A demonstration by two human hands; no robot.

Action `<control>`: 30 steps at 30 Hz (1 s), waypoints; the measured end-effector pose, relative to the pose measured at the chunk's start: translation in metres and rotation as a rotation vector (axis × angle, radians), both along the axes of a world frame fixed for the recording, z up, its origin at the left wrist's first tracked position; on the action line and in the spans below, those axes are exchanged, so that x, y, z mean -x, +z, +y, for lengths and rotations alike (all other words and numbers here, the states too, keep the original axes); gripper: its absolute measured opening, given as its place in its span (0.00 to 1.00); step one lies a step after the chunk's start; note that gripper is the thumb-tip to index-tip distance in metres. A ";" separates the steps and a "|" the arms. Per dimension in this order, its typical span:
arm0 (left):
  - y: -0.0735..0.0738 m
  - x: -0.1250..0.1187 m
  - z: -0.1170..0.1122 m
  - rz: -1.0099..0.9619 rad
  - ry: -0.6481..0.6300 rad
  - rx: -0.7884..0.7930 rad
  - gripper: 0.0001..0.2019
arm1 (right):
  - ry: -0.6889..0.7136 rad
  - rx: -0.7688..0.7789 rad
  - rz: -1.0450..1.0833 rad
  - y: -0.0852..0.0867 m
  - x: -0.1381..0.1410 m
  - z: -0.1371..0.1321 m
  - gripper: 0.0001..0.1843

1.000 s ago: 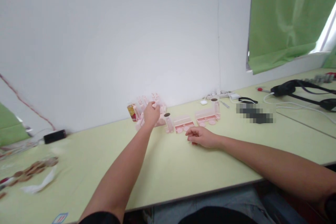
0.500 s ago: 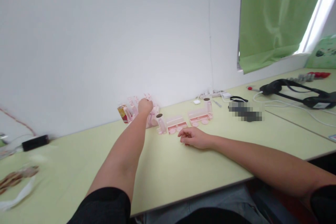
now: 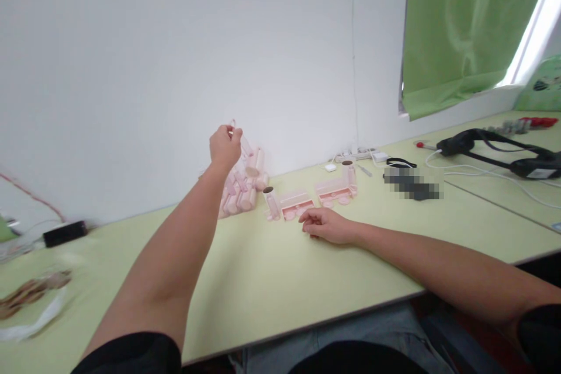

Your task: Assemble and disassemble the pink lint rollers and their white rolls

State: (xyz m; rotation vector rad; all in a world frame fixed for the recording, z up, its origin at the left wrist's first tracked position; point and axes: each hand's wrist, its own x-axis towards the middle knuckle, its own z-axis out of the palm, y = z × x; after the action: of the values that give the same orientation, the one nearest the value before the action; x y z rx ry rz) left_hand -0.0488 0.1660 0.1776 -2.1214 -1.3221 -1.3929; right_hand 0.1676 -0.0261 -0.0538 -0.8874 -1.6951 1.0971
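Observation:
My left hand (image 3: 225,145) is raised against the wall, its fingers pinched on a pale pink plastic piece (image 3: 246,145) that they partly cover. Just below it lies a pile of pink cylindrical parts (image 3: 241,198), partly hidden by my forearm. My right hand (image 3: 328,225) rests on the table with loosely curled fingers apart and nothing in them. Beyond its fingertips sits a pink tray-like part (image 3: 298,208) with a round tube (image 3: 272,203) standing at its left. A second pink tray-like part (image 3: 333,193) lies farther right, with another upright tube (image 3: 349,175).
On the right are a black headset-like frame (image 3: 504,155), white cables and a blurred-out dark object (image 3: 412,184). A power strip (image 3: 357,155) lies along the wall. At the left are a black box (image 3: 65,234) and a brown bundle (image 3: 33,295).
My left hand has risen from the pink pile and moved left, lifting the pink piece. More of the pile shows now. The right hand stays in place.

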 end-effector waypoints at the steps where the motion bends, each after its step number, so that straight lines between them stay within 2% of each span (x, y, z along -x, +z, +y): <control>1: 0.005 -0.002 -0.013 -0.051 -0.058 -0.040 0.19 | -0.004 0.021 0.039 0.002 0.001 -0.001 0.13; 3: 0.007 -0.006 -0.047 -0.159 -0.202 -0.073 0.18 | -0.012 0.084 0.136 0.009 0.004 -0.005 0.16; 4: 0.003 -0.009 -0.066 -0.215 -0.277 -0.069 0.18 | -0.018 0.118 0.192 0.014 0.005 -0.007 0.18; 6: -0.016 -0.016 -0.105 -0.347 -0.412 -0.030 0.18 | -0.034 0.175 0.320 0.025 0.007 -0.013 0.22; 9: -0.066 -0.025 -0.151 -0.523 -0.595 0.132 0.17 | 0.019 0.213 0.510 0.037 0.008 -0.019 0.25; 11: -0.106 -0.029 -0.168 -0.653 -0.694 0.263 0.17 | 0.086 0.235 0.574 0.038 0.008 -0.021 0.25; 12: -0.125 -0.030 -0.173 -0.713 -0.715 0.312 0.17 | 0.105 0.245 0.581 0.038 0.008 -0.021 0.24; 14: -0.156 -0.032 -0.175 -0.713 -0.746 0.477 0.19 | 0.106 0.255 0.565 0.034 0.010 -0.021 0.25; 16: -0.177 -0.034 -0.173 -0.599 -0.791 0.620 0.24 | 0.082 0.243 0.530 0.029 0.012 -0.021 0.26; 18: -0.187 -0.036 -0.170 -0.512 -0.822 0.654 0.25 | 0.057 0.224 0.500 0.026 0.015 -0.021 0.27; 20: -0.190 -0.036 -0.168 -0.492 -0.828 0.676 0.24 | 0.033 0.211 0.470 0.023 0.016 -0.021 0.27; 23: -0.190 -0.034 -0.168 -0.497 -0.801 0.700 0.22 | 0.006 0.182 0.444 0.022 0.016 -0.020 0.29; 30: -0.185 -0.029 -0.163 -0.531 -0.738 0.581 0.19 | -0.061 0.174 0.461 0.019 0.010 -0.015 0.32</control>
State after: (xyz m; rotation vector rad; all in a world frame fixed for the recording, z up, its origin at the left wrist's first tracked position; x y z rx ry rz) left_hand -0.0202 0.0028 -0.0076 -2.9642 -1.2713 -2.1863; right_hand 0.1577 -0.0409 -0.0346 -0.7168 -1.2004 1.3056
